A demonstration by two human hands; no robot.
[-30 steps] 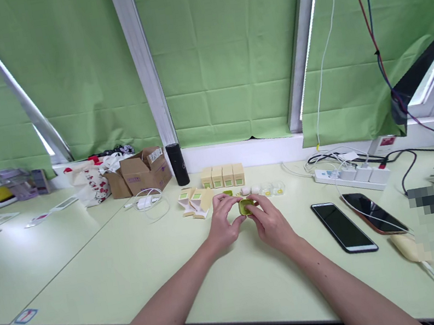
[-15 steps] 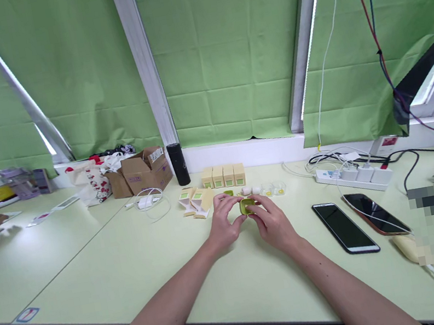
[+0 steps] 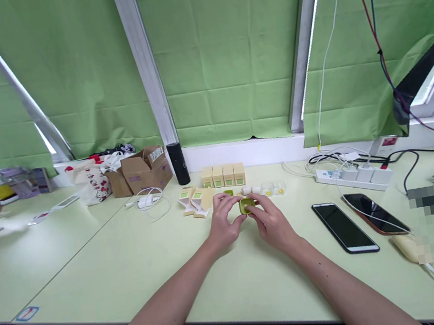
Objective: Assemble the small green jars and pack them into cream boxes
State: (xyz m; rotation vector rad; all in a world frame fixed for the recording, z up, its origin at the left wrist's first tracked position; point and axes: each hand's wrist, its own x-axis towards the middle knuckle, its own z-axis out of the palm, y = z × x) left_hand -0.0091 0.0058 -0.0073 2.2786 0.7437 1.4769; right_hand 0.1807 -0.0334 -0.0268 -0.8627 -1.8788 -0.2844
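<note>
L hand, part-curled, pinches sm. green case at its 9 o'clock side; R hand, also part-curled, grips 3 o'clock side, one fingertip over the opening. Case is open side toward wearer; can't tell if it touches tabletop. From case: row of 4 sm. ctns at 11 o'clock, black flask at 10, clear cups w/ yellow bits at 2, white-ended phone approx. 4.
</note>
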